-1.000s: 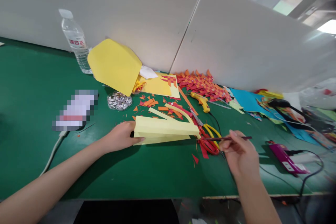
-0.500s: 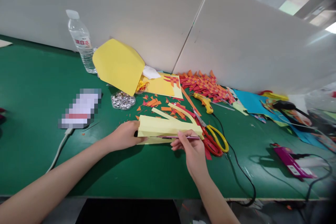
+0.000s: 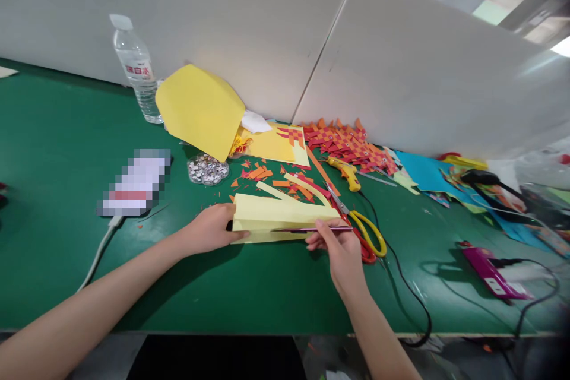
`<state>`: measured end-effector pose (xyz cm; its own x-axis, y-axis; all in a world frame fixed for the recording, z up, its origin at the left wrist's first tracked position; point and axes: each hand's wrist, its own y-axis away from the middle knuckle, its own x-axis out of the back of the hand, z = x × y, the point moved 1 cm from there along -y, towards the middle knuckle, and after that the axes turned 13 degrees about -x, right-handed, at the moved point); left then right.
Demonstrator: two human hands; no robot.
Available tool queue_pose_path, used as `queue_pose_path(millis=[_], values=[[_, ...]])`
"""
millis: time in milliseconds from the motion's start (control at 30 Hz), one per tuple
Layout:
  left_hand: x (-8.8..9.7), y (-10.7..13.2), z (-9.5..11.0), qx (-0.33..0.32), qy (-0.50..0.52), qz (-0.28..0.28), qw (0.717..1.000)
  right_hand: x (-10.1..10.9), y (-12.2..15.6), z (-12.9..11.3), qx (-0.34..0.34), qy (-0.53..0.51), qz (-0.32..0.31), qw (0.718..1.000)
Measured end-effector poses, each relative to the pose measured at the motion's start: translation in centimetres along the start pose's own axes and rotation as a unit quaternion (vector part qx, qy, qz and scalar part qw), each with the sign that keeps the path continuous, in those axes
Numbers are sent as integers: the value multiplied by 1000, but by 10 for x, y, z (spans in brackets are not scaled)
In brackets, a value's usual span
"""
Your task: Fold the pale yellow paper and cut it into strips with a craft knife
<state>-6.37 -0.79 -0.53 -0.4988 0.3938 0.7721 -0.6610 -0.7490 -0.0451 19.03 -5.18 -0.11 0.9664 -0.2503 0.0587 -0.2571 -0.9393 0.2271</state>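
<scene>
My left hand [image 3: 212, 229] grips the left end of a folded pale yellow paper sheet [image 3: 280, 211], fingers behind and thumb in front. The sheet has a raised flap along its length and lies low over the green table. My right hand [image 3: 341, 246] pinches a slim purple tool with a dark, thin tip [image 3: 307, 229]; its exact kind I cannot make out. The tool lies along the fold, pointing left. Red and yellow-handled scissors [image 3: 369, 231] lie just beyond the right hand, partly hidden by it. Pale yellow strips [image 3: 307, 185] and orange scraps [image 3: 256, 173] lie behind the sheet.
A yellow glue gun [image 3: 345, 172] with a black cord lies behind the scissors. Red-orange woven paper fish [image 3: 342, 143] are piled against the wall. A water bottle [image 3: 140, 74], a phone [image 3: 136, 184] on a cable and a tray of googly eyes [image 3: 207, 169] stand left.
My right hand has slid to the right along the sheet with the purple tool. The left hand stays at the sheet's left end.
</scene>
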Motion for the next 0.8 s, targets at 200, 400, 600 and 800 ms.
queue_pose_path(millis=[200, 400, 600, 800], values=[[-1, -1, -1, 9, 5, 0, 1000, 28, -7, -7, 6, -8, 38, 999], [-1, 0, -2, -4, 13, 8, 1000, 13, 5, -9, -4, -32, 15, 999], [0, 0, -1, -1, 8, 9, 1000, -29, 13, -2, -24, -17, -49, 998], [1, 0, 1, 0, 10, 13, 1000, -29, 7, -1, -28, -12, -50, 998]])
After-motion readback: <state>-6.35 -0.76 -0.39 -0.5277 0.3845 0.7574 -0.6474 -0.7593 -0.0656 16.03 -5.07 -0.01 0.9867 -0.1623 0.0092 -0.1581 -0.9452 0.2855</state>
